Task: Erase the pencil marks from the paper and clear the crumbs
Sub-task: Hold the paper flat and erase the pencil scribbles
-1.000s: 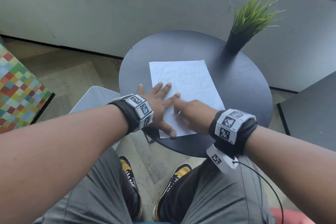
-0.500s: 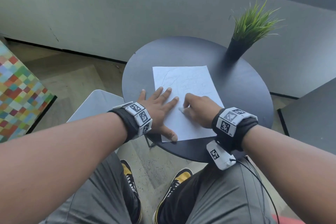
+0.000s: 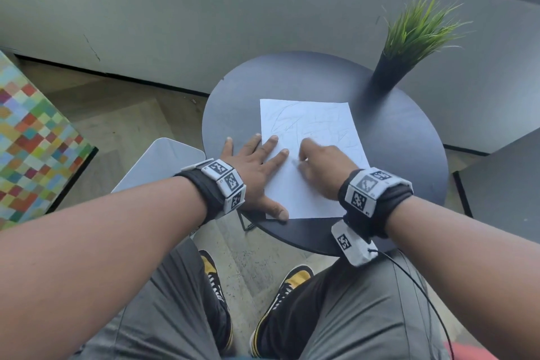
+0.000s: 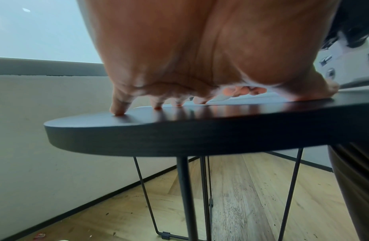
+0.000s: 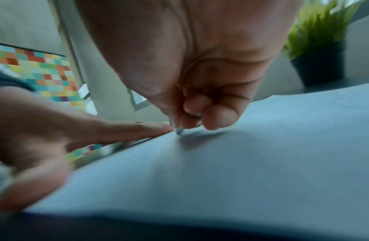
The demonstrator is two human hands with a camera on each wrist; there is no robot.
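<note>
Head view: a white sheet of paper (image 3: 309, 155) lies flat on the round dark table (image 3: 403, 155), with faint pencil marks (image 3: 292, 120) visible on its far half. The left hand (image 3: 254, 166) is spread flat, fingers extended; its thumb and two fingers press on the left edge of the paper, the remaining fingers on the table. The right hand (image 3: 321, 166) rests on the middle of the paper with fingers curled. Right wrist view: the curled fingers pinch a small pale eraser (image 5: 179, 130), its tip touching the paper, just beside the left index finger. One container is present: a dark pot (image 3: 388, 73) at the far right of the table, holding an upright green grass-like plant (image 3: 420, 29), well apart from the paper.
</note>
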